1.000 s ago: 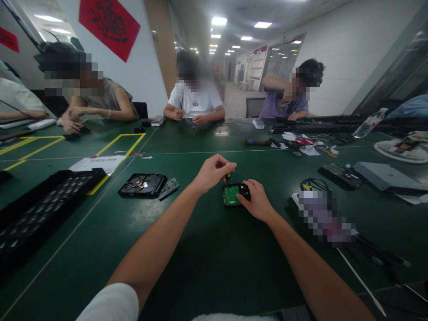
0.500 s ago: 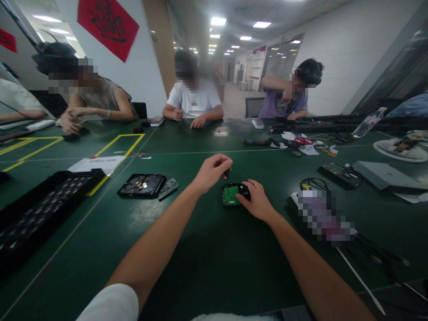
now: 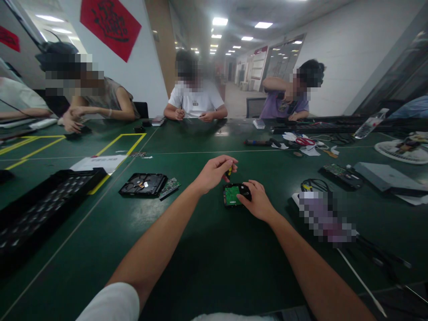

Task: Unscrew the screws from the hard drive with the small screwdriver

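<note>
A hard drive (image 3: pixel 231 196) lies on the green table with its green circuit board facing up. My right hand (image 3: pixel 259 200) grips its right side, thumb over the near part and fingers along the far edge. Just above the drive's far left corner, my left hand (image 3: pixel 217 173) is closed on a small black-and-yellow screwdriver (image 3: pixel 228 172), held upright. The fingers cover most of the screwdriver, and its tip is too small to make out. To the left lies another hard drive (image 3: pixel 143 184), beside a loose circuit board (image 3: pixel 170 187).
A long black tray (image 3: pixel 43 214) fills the left. On the right lie a pixelated item (image 3: pixel 326 216) with cables, a drive with a board (image 3: pixel 341 176) and a grey metal box (image 3: pixel 389 178). Several people sit across the table; a bottle (image 3: pixel 371 124) stands tilted at back right.
My left hand has shifted slightly, its fingers turning so the screwdriver's yellow part shows. My right hand keeps its hold on the hard drive. The middle person's hand across the table has moved.
</note>
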Demonstrator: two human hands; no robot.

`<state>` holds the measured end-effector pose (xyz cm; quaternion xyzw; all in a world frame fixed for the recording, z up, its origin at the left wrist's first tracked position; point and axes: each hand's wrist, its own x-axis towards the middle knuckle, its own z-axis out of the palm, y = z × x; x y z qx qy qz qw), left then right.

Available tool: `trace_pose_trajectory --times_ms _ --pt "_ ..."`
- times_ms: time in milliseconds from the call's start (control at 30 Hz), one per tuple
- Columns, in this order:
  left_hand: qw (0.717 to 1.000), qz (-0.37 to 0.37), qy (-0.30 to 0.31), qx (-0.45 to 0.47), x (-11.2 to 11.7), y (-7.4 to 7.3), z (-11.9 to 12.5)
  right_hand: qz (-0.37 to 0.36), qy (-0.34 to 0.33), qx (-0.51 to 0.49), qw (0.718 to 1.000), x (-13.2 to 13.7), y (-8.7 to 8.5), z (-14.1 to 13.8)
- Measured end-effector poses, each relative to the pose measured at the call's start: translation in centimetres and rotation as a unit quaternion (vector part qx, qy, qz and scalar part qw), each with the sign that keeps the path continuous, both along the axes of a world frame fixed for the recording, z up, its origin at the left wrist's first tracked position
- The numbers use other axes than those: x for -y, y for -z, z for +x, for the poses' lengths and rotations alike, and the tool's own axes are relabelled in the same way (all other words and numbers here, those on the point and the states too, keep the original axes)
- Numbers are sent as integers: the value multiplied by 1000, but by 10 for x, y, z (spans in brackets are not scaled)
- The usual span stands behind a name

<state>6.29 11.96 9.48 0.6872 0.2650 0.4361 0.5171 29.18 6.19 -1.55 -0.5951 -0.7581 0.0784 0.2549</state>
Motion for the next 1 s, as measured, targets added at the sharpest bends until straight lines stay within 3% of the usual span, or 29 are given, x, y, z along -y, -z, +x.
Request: trace_pose_trajectory --times_ms 300,667,1000 --pt "997 -7 -76 17 1 4 2 -2 5 -8 1000 1 -3 -3" --pt "997 -60 -9 54 -1 2 2 -1 -1 -6 1000 0 -1 -1" --pt "995 -16 -96 5 0 6 1 -18 4 -6 1000 2 -5 -1"
